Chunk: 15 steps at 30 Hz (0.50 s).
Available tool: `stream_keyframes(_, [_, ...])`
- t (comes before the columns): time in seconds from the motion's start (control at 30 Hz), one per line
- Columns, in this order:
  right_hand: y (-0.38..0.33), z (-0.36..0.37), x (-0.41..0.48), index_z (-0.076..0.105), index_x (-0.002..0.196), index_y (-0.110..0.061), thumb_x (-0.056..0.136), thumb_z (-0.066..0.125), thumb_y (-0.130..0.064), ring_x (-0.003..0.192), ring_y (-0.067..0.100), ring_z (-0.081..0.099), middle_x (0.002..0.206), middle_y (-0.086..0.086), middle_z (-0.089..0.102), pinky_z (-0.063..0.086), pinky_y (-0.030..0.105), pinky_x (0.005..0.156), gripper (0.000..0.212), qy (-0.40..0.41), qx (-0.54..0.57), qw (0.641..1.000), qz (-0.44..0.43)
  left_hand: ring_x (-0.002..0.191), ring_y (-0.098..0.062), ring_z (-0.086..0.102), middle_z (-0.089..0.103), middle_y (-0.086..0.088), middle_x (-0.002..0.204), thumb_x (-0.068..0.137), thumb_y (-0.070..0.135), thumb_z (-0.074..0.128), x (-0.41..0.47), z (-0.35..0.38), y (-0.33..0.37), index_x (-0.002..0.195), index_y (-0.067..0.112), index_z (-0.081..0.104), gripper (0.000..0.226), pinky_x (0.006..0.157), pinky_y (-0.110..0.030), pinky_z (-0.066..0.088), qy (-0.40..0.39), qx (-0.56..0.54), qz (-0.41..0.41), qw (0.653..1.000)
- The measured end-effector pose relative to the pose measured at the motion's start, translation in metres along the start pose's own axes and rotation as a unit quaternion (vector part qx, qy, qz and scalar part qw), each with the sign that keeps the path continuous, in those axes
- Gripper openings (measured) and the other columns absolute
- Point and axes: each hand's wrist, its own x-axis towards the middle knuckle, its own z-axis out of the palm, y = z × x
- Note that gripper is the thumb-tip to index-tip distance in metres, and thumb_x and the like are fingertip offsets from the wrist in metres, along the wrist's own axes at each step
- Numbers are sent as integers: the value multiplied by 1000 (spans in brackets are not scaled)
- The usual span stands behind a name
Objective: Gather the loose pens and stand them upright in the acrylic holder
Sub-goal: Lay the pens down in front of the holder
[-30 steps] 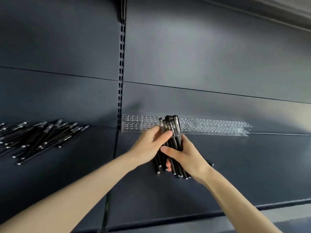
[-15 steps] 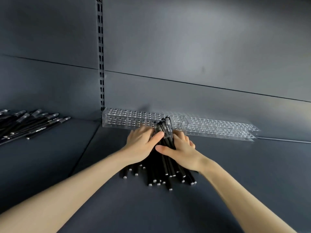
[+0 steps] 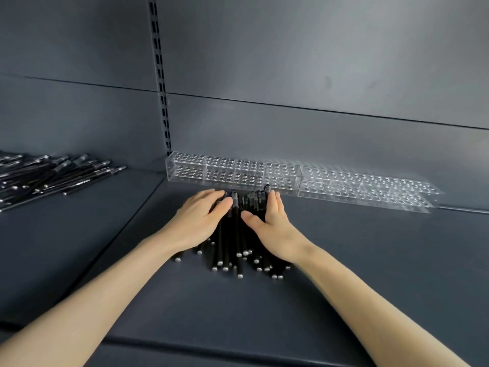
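Hands bracket a heap of black pens (image 3: 228, 250) lying flat on the shelf (image 3: 344, 260), just in front of the acrylic holder (image 3: 232, 173). The left hand (image 3: 197, 221) rests on the heap with fingers extended, and the right hand (image 3: 270, 223) presses its side with straight fingers; neither grips a pen. Squaring the heap and then lifting a few pens at a time would likely make it easier to feed the holder's empty holes. Left of the holder and well apart, a second loose pile of pens (image 3: 60, 173) waits.
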Motion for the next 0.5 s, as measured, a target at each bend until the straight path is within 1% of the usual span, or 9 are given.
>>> stream_keyframes(0.1, [-6, 4, -4, -17, 148, -25, 97, 37, -50, 141, 6, -23, 154, -11, -26, -5, 35, 116, 78, -1, 49, 999, -6, 144, -9, 14, 23, 9, 155, 95, 57, 27, -1, -1, 1, 146, 31, 32, 57, 118, -43, 15, -6, -26, 10, 1000])
stream_keyframes(0.2, [-5, 2, -3, 0, 151, -26, 98, 30, -52, 145, 11, -15, 155, -12, -22, 0, 41, 120, 67, 34, 7, 999, -8, 145, -10, 7, 19, 10, 157, 96, 55, 28, -4, 0, -1, 146, 35, 30, 53, 118, -45, 10, -24, -17, 15, 999])
stream_keyframes(0.27, [-3, 0, -2, 8, 152, -22, 99, 26, -51, 145, 11, -13, 157, -10, -15, -3, 36, 119, 63, 33, -30, 999, -1, 146, -10, 3, 15, 11, 157, 97, 52, 28, -6, -1, -1, 146, 36, 28, 52, 118, -43, 7, -36, -9, 16, 999])
stream_keyframes(0.33, [-2, 1, -1, 9, 152, -19, 100, 23, -49, 144, 11, -14, 159, -6, -8, -5, 30, 115, 61, 26, -65, 998, 6, 146, -10, 0, 12, 12, 158, 98, 51, 27, -6, -2, -1, 147, 36, 25, 52, 118, -40, 5, -52, 9, 17, 998])
stream_keyframes(0.37, [-3, 3, -1, 8, 152, -19, 100, 21, -48, 145, 12, -14, 159, -5, -6, -6, 30, 115, 61, 23, -81, 996, 8, 146, -9, -2, 10, 12, 158, 98, 52, 27, -6, -2, -2, 148, 36, 23, 53, 118, -39, 5, -59, 20, 19, 998])
stream_keyframes(0.5, [-11, 14, 1, 7, 152, -19, 101, 22, -47, 145, 13, -13, 160, -4, -5, -5, 31, 115, 60, 15, -110, 994, 3, 146, -11, -3, 7, 9, 159, 98, 52, 26, -6, -7, -10, 150, 34, 17, 56, 117, -38, 5, -70, 70, 19, 995])
